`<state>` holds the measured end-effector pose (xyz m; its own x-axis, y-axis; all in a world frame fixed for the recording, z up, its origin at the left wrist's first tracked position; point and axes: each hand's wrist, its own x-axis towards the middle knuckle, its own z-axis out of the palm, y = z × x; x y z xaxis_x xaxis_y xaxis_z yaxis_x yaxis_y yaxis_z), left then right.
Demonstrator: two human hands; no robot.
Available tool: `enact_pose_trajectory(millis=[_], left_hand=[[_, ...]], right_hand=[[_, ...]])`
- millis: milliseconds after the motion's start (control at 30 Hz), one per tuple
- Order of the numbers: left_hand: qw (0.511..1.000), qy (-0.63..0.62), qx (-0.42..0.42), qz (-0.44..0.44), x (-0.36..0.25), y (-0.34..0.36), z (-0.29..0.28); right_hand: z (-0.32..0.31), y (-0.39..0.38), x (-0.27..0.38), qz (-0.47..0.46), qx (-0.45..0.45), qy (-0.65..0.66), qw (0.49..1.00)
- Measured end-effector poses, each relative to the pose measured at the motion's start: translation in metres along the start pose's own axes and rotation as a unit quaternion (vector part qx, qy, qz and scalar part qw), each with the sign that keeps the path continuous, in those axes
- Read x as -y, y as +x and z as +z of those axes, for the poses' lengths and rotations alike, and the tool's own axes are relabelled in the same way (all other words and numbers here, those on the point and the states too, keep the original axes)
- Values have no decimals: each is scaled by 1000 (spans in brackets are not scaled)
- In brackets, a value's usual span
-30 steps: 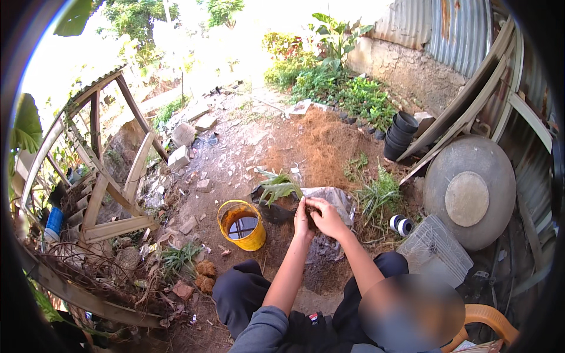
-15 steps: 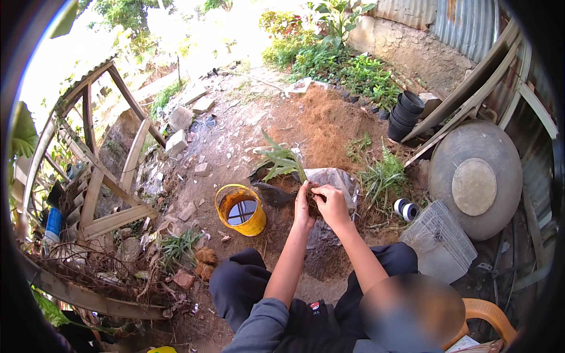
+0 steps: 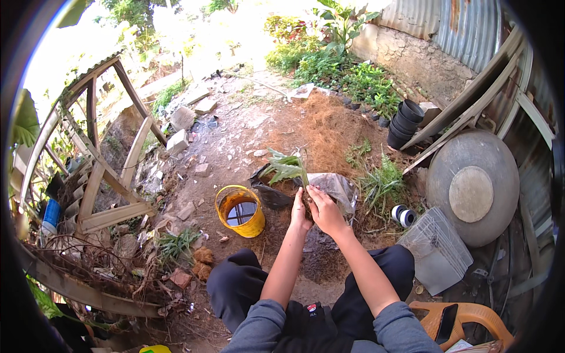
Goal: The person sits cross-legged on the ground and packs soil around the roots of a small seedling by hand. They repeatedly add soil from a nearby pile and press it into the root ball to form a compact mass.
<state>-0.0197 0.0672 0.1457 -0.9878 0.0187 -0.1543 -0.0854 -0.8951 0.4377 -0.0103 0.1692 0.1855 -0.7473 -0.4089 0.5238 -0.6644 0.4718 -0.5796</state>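
Note:
A leafy green seedling [image 3: 287, 165] is held upright in front of me, with dark soil around its base between my palms. My left hand [image 3: 300, 212] cups it from the left, and my right hand [image 3: 325, 213] presses on it from the right, fingers together along the stem. Just beyond are a crumpled black bag [image 3: 269, 191] and a pale plastic sack [image 3: 338, 188]. A yellow bucket [image 3: 253, 220] of dark liquid stands left of my hands. Under them lies a dark soil heap [image 3: 321, 259].
Broken wooden frames [image 3: 118, 217] and rubble line the left. Reddish fibre [image 3: 321, 129] covers ground ahead. Stacked black pots [image 3: 403, 125], a large grey disc-shaped object [image 3: 471, 188], a wire rack [image 3: 435, 253] and white rolls [image 3: 403, 216] sit right. An orange plastic chair [image 3: 482, 320] holds a phone [image 3: 447, 323].
My right hand's fingers have gone from pinching at the plant's base to lying flatter and pressed along it. The leaves have shifted, and both hands sit slightly lower than half a second ago.

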Motion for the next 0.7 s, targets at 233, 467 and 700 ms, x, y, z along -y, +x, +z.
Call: enact_pose_trajectory(millis=[233,467,700], left_hand=[[999,13,-35,-23,7,-4,-1],[999,-37,32,-18,9,-7,8],[999,43,1,-4,-2,-15,19]], right_hand=[[-5,-3,3,7,-132,84,988],[8,-12,13,-40,-81,16,996],[-6,8,2,117,-193,367,902]])
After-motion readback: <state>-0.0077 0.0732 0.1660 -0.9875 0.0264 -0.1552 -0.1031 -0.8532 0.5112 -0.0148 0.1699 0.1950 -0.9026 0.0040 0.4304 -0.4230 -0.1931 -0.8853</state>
